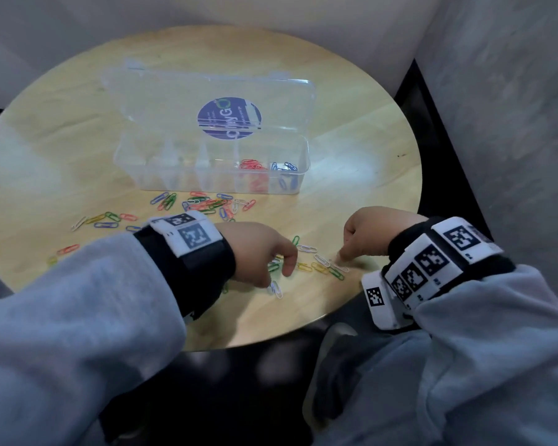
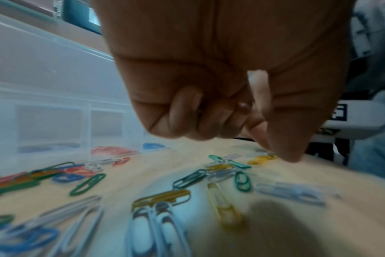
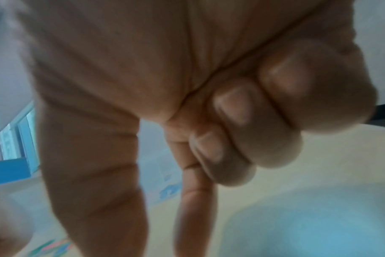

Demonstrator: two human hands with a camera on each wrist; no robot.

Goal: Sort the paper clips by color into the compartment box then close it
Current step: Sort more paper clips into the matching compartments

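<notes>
Pale round bench [image 1: 351, 130] carries my open box [image 1: 211, 175] at twelve o'clock, with red clips [image 1: 251, 165] and blue clips [image 1: 284, 166] already in its right compartments. My left hand [image 1: 255, 251] pinches at white clips [image 1: 275, 288]; I cannot tell whether it grips any. My right hand [image 1: 369, 235], curled, presses one finger among loose clips [image 1: 322, 263] at six o'clock. Overlapping clips could snag together, so a wrong colour may ride along.

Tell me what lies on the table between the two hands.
In the head view, loose clips lie between the left hand and the right hand: white clips, yellow clips and a green clip on the table.
</notes>
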